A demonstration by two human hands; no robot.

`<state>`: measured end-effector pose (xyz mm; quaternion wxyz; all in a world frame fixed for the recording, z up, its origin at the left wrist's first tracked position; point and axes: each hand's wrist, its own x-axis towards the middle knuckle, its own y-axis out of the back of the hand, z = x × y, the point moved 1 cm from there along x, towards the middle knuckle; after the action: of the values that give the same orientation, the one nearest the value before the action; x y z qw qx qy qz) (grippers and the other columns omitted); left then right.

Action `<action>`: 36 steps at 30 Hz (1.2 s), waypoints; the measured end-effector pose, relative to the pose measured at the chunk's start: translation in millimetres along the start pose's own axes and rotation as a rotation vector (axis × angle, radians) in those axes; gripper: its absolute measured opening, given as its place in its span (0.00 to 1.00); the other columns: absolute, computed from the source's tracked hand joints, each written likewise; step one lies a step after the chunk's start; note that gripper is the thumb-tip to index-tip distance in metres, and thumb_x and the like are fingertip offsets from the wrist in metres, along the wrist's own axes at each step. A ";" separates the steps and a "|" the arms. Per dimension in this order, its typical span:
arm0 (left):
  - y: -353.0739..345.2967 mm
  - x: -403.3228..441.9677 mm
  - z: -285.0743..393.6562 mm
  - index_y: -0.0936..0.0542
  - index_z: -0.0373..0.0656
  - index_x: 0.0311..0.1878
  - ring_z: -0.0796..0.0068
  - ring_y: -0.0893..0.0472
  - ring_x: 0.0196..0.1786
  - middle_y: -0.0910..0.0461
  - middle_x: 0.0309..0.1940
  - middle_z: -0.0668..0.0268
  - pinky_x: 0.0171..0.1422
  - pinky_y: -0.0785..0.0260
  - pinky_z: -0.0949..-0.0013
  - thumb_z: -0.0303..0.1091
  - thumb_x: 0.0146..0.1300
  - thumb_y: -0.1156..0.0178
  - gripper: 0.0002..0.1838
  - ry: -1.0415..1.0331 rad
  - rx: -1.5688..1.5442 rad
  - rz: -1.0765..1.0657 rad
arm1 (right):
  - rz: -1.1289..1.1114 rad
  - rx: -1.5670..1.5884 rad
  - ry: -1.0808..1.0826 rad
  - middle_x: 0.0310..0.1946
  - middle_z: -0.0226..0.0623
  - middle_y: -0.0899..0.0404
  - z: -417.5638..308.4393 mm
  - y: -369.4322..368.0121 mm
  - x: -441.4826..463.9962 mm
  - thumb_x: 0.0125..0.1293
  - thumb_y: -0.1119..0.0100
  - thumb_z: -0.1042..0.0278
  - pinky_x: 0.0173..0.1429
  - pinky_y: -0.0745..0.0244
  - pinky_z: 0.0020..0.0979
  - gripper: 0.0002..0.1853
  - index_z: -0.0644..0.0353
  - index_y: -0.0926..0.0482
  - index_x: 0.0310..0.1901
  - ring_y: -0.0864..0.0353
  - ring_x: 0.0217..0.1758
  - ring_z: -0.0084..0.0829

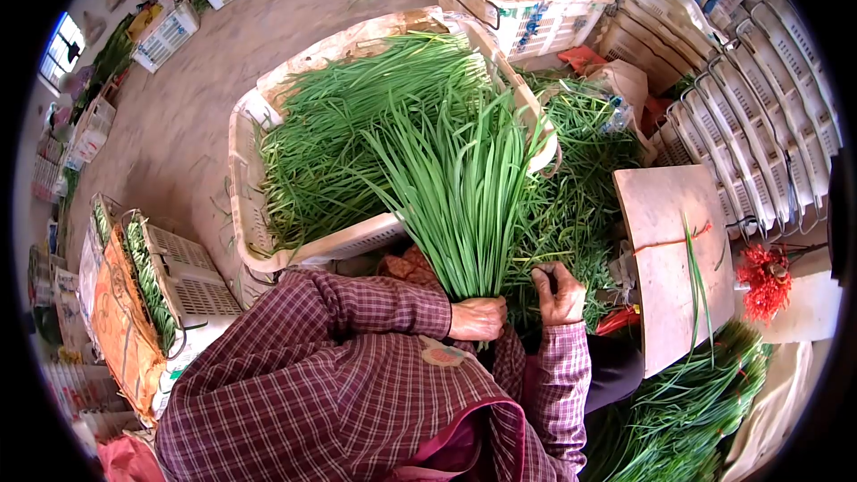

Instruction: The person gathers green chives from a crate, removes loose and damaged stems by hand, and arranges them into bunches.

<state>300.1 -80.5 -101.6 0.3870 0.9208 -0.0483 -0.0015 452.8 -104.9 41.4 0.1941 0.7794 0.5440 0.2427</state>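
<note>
Plaid shirt (pixel 312 393), foreground. Left hand (pixel 478 319) clasps a green leaf bundle (pixel 455 205); right hand (pixel 560 295), curled beside it, pinches nothing discernible from here.

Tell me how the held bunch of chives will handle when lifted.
The bunch of chives will probably flex toward the tips, since its long, thin leaves fan out beyond the left hand. It is likely light for its size, being slender leaves. Loose strands may slip out, as no tie shows around it.

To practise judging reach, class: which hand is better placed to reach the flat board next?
Likely the right hand: it is nearer the board, while the left hand grips the green bunch.
</note>
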 end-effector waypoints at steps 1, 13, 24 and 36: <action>11.9 -1.1 -15.5 0.30 0.43 0.24 0.70 0.29 0.34 0.30 0.25 0.67 0.43 0.37 0.65 0.34 0.57 0.44 0.10 -0.042 -0.783 0.094 | -0.013 -0.021 0.029 0.25 0.41 0.20 -0.6 -4.4 1.8 0.62 0.38 0.71 0.31 0.26 0.31 0.06 0.66 0.21 0.34 0.20 0.25 0.32; 20.4 -0.1 -25.0 0.23 0.43 0.22 0.65 0.25 0.35 0.27 0.22 0.69 0.43 0.37 0.64 0.36 0.53 0.45 0.09 -0.125 -0.858 0.031 | 0.041 0.043 0.132 0.24 0.42 0.18 -29.1 -37.7 34.4 0.61 0.39 0.72 0.29 0.24 0.30 0.04 0.63 0.20 0.33 0.18 0.23 0.32; -9.9 -10.8 12.8 0.23 0.51 0.56 0.63 0.31 0.60 0.27 0.56 0.67 0.65 0.38 0.58 0.34 0.62 0.51 0.19 0.215 -1.106 0.599 | -0.093 -0.194 0.122 0.35 0.44 0.15 -64.8 -133.5 133.6 0.60 0.35 0.52 0.38 0.20 0.36 0.21 0.58 0.22 0.48 0.16 0.28 0.41; -1.8 -13.5 -9.7 0.30 0.51 0.19 0.73 0.34 0.28 0.39 0.18 0.71 0.41 0.41 0.64 0.38 0.52 0.45 0.09 -0.075 -0.976 0.395 | 0.013 1.208 -0.086 0.29 0.30 0.20 -118.9 -58.1 136.5 0.67 0.41 0.64 0.24 0.26 0.20 0.08 0.59 0.19 0.38 0.28 0.19 0.16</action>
<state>287.2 -71.1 -96.6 0.7617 0.6061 -0.2284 0.0163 378.5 47.7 127.2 -0.2626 0.7640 0.5726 -0.1396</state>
